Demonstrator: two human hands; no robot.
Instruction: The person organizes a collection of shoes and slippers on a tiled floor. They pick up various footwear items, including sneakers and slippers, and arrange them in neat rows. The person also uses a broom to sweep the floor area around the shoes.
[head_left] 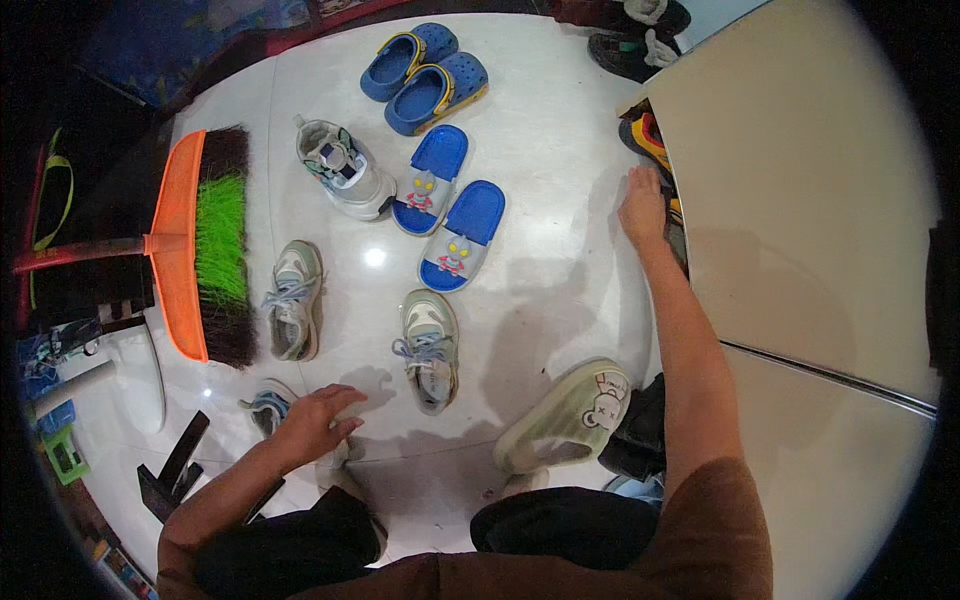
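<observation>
Shoe (650, 138), yellow-and-black, sits just beyond our right hand (645, 208), whose grip we cannot tell | our left hand (316, 425) half-open, empty | cabinet panel (800, 170) blocks right hand's right side | grey sneaker (431, 345) lies between our hands

The glossy white floor (560, 150) carries blue slippers (474, 218); around these, blue clogs (460, 80) lie at twelve o'clock, a pale-green clog (570, 410) at five, laced sneakers (429, 345) at six, eight and ten, a partly hidden sneaker (266, 401) at seven, and an orange broom (180, 250) with green and dark bristles at nine
</observation>
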